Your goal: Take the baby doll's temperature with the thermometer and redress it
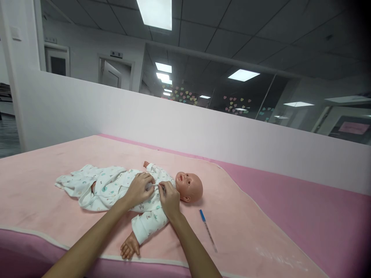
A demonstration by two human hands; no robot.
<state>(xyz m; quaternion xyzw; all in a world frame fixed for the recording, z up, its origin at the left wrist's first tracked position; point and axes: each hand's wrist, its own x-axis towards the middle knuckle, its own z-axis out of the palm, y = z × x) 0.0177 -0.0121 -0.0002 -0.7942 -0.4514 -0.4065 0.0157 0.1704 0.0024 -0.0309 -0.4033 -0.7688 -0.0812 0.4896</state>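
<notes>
Plastic baby doll [188, 186] lies face-up on pink blanket [43, 173]. White printed romper [107, 185] is pinched at doll's chest by left hand [140, 189] and right hand [169, 199]. Chest fastening appears unfinished, legs loose. Blue-capped thermometer [207, 228] lies beside doll's head.

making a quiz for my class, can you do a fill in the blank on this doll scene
1. The baby doll lies on its ____ on the pink blanket.
2. Both hands, left hand and right hand, meet at the doll's ____.
3. The thin stick beside the doll has a ____ tip.
4. The doll's white printed romper leaves its near ____ bare.

Missing words: back; chest; blue; hand
</notes>
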